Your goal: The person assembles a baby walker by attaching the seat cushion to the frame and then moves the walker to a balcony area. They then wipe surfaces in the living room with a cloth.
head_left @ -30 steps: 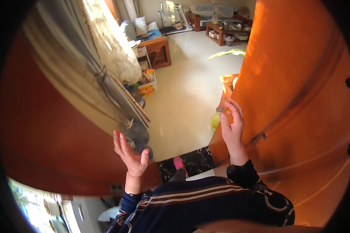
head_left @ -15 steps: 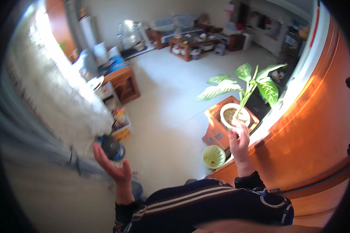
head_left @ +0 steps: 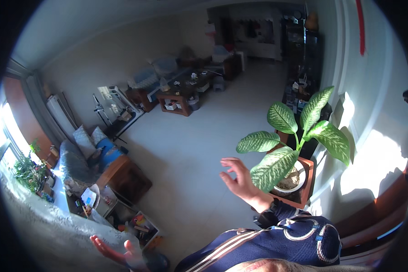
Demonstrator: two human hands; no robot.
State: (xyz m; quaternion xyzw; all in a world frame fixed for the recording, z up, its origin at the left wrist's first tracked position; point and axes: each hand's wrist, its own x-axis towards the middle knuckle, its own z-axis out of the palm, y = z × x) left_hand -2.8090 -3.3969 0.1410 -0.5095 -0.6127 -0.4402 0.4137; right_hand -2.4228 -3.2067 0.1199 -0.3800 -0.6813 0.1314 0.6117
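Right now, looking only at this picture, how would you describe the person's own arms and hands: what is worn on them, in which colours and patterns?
Both hands are bare, with no gloves. The right hand comes out of a dark navy sleeve with pale curling line patterns and a dark cuff at the wrist. Tan and white stripes run across the navy top below. The left hand is also bare; its sleeve barely shows at the picture's edge.

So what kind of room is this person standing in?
Most likely a home living room: a low wooden coffee table laden with small items, a cushioned sofa by the window, and a big-leaved potted plant on a wooden stand.
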